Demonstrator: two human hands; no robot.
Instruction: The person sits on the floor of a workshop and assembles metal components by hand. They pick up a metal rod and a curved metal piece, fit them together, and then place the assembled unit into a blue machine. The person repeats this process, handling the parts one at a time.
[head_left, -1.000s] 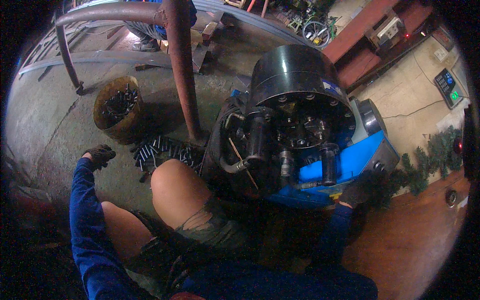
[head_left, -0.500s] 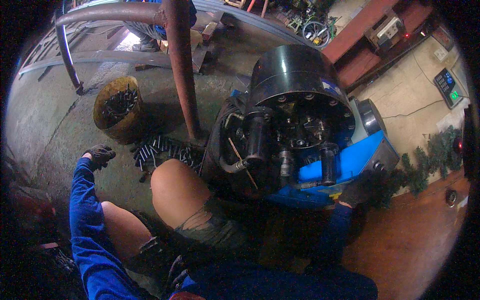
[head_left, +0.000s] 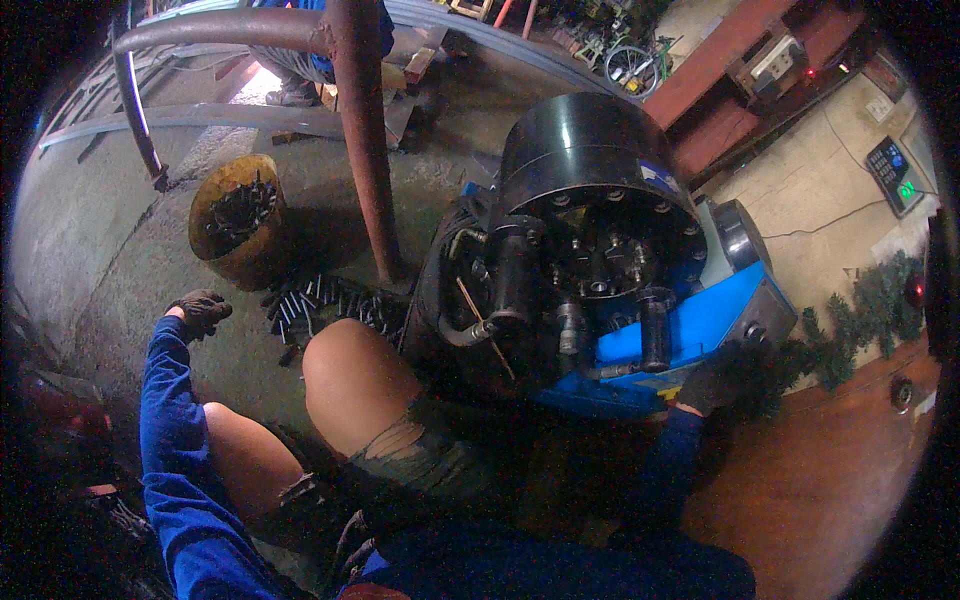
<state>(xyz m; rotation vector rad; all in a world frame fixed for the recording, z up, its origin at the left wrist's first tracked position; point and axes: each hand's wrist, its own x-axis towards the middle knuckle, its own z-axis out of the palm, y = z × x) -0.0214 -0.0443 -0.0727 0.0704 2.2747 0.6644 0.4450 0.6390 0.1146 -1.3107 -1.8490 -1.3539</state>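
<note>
machine [head_left: 590,155] sits by r hand [head_left: 712,384], l hand [head_left: 203,312] nr metal pcs [head_left: 318,293].

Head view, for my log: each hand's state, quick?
Left hand: loosely curled; whether it holds anything can't be told.
Right hand: too dark to tell.

- The cylindrical metal drum [head_left: 580,138] was glossy black.
- The angular metal base [head_left: 690,318] was bright blue.
- The round bucket [head_left: 252,258] was mottled yellow-brown.
- The tubular metal post [head_left: 365,150] was rusty red-brown.
- The left hand [head_left: 205,313] was gloved dark, its fabric sleeve [head_left: 166,420] blue.
</note>
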